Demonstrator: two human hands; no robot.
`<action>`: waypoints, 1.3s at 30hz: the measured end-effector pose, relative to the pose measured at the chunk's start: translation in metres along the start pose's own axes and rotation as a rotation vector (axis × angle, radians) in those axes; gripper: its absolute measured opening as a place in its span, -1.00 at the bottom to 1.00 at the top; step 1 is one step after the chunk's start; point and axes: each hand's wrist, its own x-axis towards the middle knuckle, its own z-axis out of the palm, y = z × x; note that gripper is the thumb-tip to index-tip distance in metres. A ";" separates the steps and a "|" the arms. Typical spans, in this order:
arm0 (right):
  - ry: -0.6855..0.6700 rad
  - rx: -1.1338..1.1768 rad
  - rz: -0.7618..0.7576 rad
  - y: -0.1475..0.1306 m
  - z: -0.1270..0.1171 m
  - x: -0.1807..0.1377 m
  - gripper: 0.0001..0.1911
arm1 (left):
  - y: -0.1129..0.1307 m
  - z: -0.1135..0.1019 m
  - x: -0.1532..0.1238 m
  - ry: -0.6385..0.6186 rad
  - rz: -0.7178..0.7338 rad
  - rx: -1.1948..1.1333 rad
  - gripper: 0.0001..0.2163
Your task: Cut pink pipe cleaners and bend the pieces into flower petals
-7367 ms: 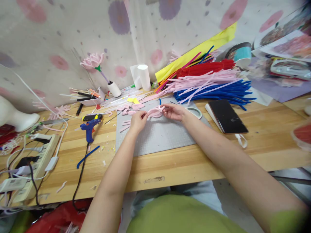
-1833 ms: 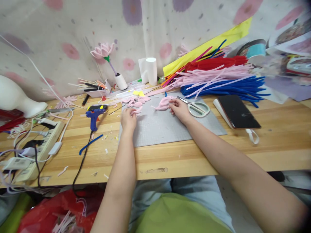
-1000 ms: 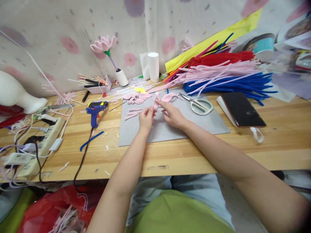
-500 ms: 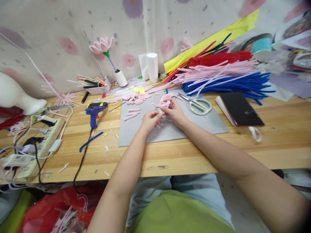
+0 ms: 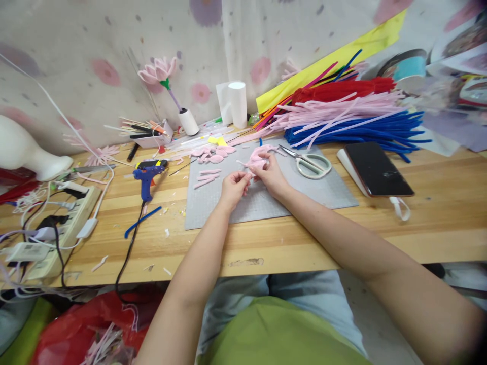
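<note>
left hand (image 5: pixel 234 191) and right hand (image 5: pixel 271 177) pinch a pink piece (image 5: pixel 257 162) between their fingertips.

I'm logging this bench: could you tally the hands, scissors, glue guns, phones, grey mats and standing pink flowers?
Hands: 2 (left hand, right hand)
Scissors: 1
Glue gun: 1
Phone: 1
Grey mat: 1
Standing pink flower: 1
Total: 7
</note>
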 end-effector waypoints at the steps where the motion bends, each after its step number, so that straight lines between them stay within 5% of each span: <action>1: 0.001 0.014 0.020 0.000 0.001 0.000 -0.37 | -0.001 0.001 0.000 0.021 0.010 -0.019 -0.78; 7: -0.027 0.133 0.164 -0.003 0.007 -0.003 -0.44 | -0.005 0.004 0.002 0.089 0.070 -0.131 -0.79; 17: 0.019 0.114 0.195 -0.004 0.014 -0.005 -0.52 | -0.006 0.002 0.003 0.062 0.092 -0.101 -0.74; 21: 0.080 0.050 0.134 -0.009 0.002 0.001 -0.58 | -0.004 -0.007 0.008 0.029 0.088 0.109 -0.74; 28: 0.177 -0.286 0.030 -0.009 -0.034 0.022 -0.61 | 0.023 -0.053 0.051 0.377 0.225 0.885 -0.80; 33: 0.148 -0.238 0.006 0.000 -0.038 0.031 -0.48 | 0.033 -0.065 0.078 0.218 0.155 1.366 -0.66; 36: 0.191 -0.306 -0.036 0.008 -0.038 0.032 -0.40 | 0.033 -0.064 0.083 0.176 0.100 1.453 -0.71; 39: 0.233 -0.436 -0.090 0.014 -0.042 0.033 -0.34 | 0.037 -0.064 0.079 0.262 0.134 1.338 -0.74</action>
